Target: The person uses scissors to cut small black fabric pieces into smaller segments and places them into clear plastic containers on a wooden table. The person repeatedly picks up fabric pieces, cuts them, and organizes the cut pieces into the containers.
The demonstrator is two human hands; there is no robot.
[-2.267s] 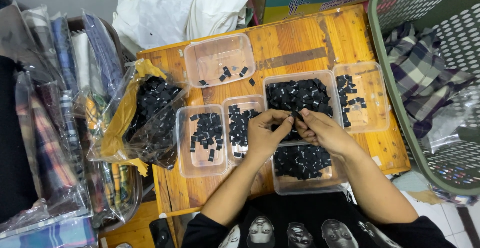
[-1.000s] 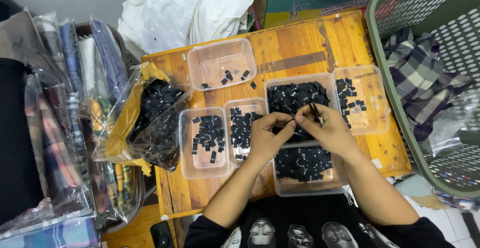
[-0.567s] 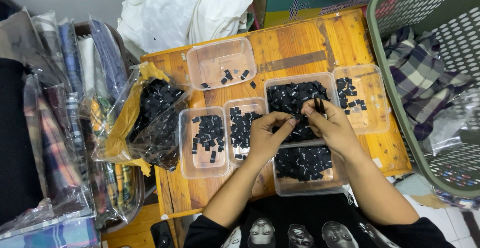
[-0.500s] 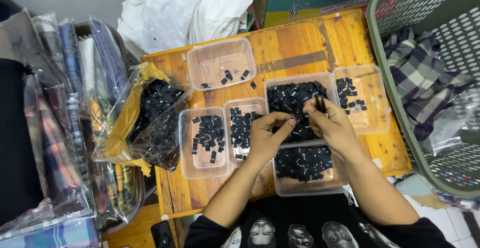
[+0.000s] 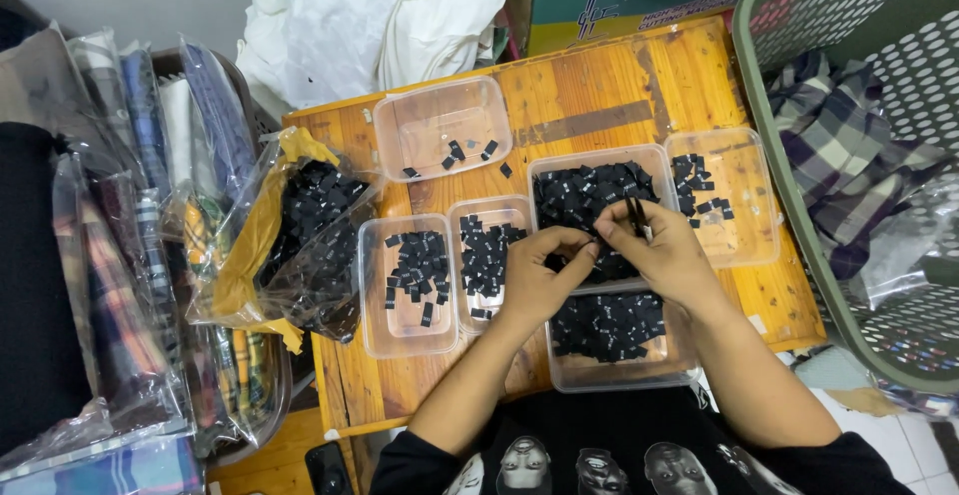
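My left hand (image 5: 539,277) and my right hand (image 5: 661,245) meet over a clear plastic tub (image 5: 597,213) heaped with small black tags. The fingertips of both hands pinch together at one small black tag (image 5: 593,246) between them. My right hand also grips thin black tweezers (image 5: 637,217) that stick up from its fingers. A second tub of black tags (image 5: 611,327) lies just below my hands, partly hidden by my wrists.
Two small tubs of black tags (image 5: 408,285) (image 5: 486,258) sit left of my hands, a near-empty tub (image 5: 442,131) behind, another (image 5: 727,195) on the right. A plastic bag of tags (image 5: 300,235) lies at the wooden table's (image 5: 599,85) left edge. A green laundry basket (image 5: 859,155) stands on the right.
My hands have stayed over the heaped tub; the fingers have drawn together on one tag, and the tweezers in my right hand have tilted a little.
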